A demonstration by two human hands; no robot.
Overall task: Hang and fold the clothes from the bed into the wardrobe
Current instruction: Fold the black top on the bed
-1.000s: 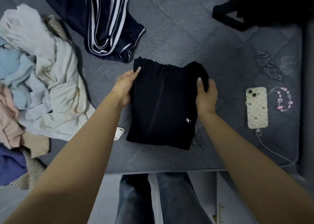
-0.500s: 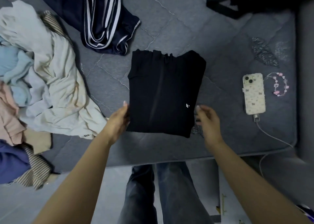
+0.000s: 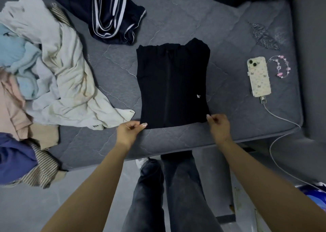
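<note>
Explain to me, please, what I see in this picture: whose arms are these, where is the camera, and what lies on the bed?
There is no machine here. A person wears a wide-angle camera on the head, looking down, so the two bare arms and the legs in dark trousers belong to the wearer. The left hand and the right hand each pinch a near corner of a black folded garment, which lies flat on the grey bed. To the left is a pile of unfolded clothes in cream, light blue and pink. Behind lies a navy garment with white stripes. To the right is a phone in a patterned case, plugged into a white cable, with a pink bead strap beside it. The wardrobe is not visible.
</note>
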